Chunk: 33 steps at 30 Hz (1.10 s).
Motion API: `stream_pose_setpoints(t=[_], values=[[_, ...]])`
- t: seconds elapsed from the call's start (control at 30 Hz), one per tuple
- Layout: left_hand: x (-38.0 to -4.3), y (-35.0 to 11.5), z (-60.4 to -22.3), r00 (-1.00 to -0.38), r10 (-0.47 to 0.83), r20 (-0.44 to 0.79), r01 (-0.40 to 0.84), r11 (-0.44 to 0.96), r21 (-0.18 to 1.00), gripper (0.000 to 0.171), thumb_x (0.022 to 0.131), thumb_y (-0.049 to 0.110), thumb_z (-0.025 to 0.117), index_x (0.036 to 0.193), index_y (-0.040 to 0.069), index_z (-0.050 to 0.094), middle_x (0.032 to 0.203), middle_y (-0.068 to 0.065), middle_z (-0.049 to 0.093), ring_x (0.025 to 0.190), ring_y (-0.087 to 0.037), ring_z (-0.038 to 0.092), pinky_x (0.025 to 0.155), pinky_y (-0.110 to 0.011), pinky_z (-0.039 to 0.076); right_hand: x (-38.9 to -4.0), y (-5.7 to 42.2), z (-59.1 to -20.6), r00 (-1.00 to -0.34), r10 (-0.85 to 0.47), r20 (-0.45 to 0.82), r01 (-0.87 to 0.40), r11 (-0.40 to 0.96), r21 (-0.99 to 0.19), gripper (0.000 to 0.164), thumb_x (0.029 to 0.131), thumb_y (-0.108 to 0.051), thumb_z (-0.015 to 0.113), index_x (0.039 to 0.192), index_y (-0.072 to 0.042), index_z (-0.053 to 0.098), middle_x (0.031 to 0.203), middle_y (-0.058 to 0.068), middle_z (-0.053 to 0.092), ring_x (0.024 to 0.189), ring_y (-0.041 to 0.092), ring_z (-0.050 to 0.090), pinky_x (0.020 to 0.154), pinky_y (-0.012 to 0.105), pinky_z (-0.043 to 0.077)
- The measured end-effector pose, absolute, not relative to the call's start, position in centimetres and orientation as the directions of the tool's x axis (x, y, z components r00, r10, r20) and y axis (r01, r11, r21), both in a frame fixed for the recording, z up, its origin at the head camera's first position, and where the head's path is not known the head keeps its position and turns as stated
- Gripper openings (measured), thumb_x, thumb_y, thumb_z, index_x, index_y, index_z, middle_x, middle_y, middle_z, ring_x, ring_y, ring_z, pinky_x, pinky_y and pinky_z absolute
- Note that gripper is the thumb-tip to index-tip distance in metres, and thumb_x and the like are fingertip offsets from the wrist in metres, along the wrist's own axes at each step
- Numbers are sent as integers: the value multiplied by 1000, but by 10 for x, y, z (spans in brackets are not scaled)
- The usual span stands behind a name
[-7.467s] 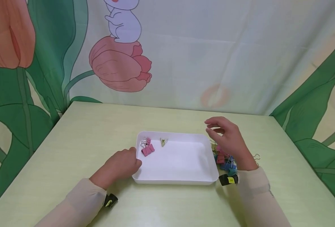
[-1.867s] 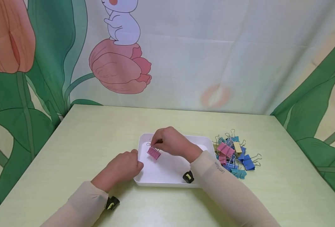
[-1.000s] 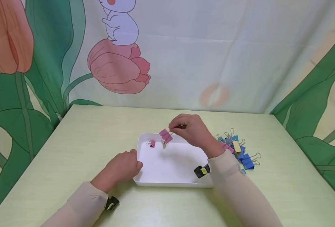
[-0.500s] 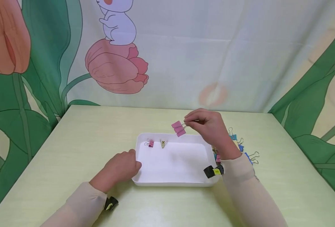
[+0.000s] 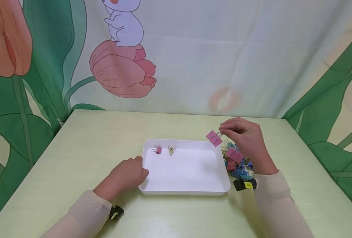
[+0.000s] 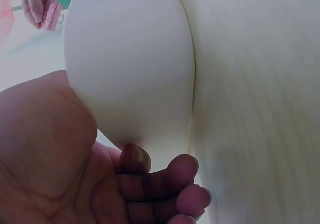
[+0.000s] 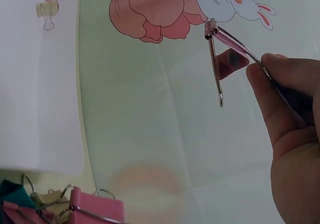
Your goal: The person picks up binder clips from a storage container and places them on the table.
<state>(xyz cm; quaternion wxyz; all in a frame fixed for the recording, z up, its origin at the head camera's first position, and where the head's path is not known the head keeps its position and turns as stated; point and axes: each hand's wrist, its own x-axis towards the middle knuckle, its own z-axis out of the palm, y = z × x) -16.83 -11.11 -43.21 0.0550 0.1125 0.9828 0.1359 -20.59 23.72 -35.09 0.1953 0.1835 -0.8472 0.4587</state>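
Note:
My right hand (image 5: 247,137) pinches a pink binder clip (image 5: 214,138) by one wire handle, above the tray's far right corner. Its other handle hangs free in the right wrist view, where the clip (image 7: 232,64) is seen side-on. With my left hand (image 5: 126,175) I grip the left wall of the white tray (image 5: 185,192); the left wrist view has my fingers curled against the tray wall (image 6: 130,59). Inside the tray, near its far left corner, lie a small pink binder clip (image 5: 158,149) and a small yellow binder clip (image 5: 171,150).
A heap of binder clips (image 5: 235,155) in pink, blue, teal and yellow lies just right of the tray, partly hidden by my right hand and wrist. The pale table (image 5: 176,215) ends at a printed curtain (image 5: 188,66) behind.
The larger pink binder clip lay in the tray earlier. My right hand has lifted it out and carried it right, towards the heap. My left hand stays at the tray's left wall.

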Motion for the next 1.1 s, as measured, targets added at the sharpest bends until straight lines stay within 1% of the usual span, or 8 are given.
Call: stream_pose_setpoints(t=[0.27, 0.47, 0.67, 0.77, 0.93, 1.1], values=[[-169, -111, -430, -968, 229, -98, 194, 940, 282, 27, 88, 22, 45, 93, -5, 51, 65, -9, 50, 53, -22, 44, 51, -31, 34, -201, 259, -353, -859, -66, 508, -459, 539, -706, 15, 87, -19, 70, 96, -9, 76, 104, 2, 68, 86, 2, 65, 74, 16, 53], [-169, -111, -431, -968, 232, -94, 196, 937, 287, 27, 88, 21, 45, 93, -5, 51, 65, -9, 51, 54, -22, 44, 52, -31, 34, -199, 270, -352, -864, -36, 503, -434, 560, -706, 16, 87, -21, 70, 97, -11, 76, 105, -1, 68, 88, 0, 65, 75, 14, 52], [-169, -109, -431, -967, 239, -84, 206, 936, 286, 26, 88, 21, 45, 90, -4, 51, 64, -9, 50, 53, -22, 43, 51, -31, 34, -198, 291, -352, -873, -41, 485, -424, 555, -716, 15, 87, -17, 69, 98, -8, 76, 100, -13, 68, 87, 0, 65, 75, 14, 52], [-169, -109, -431, -967, 237, -93, 202, 937, 286, 26, 88, 21, 45, 91, -4, 51, 64, -9, 50, 53, -22, 43, 51, -31, 34, -198, 303, -352, -888, -36, 458, -398, 558, -728, 17, 88, -17, 69, 100, -7, 75, 99, -16, 67, 87, 1, 66, 76, 14, 52], [-168, -109, -430, -967, 230, -113, 190, 939, 288, 27, 88, 21, 45, 93, -5, 51, 66, -10, 51, 54, -22, 44, 52, -31, 34, -198, 320, -351, -919, 0, 395, -319, 592, -741, 22, 88, -25, 69, 102, -9, 74, 101, -14, 68, 89, 1, 65, 76, 13, 51], [-169, -110, -432, -967, 232, -104, 195, 939, 283, 26, 88, 20, 45, 93, -4, 51, 65, -9, 50, 54, -22, 44, 52, -31, 34, -197, 334, -351, -934, 17, 358, -277, 601, -750, 24, 88, -27, 69, 103, -9, 74, 99, -12, 69, 88, 2, 66, 76, 14, 51]])
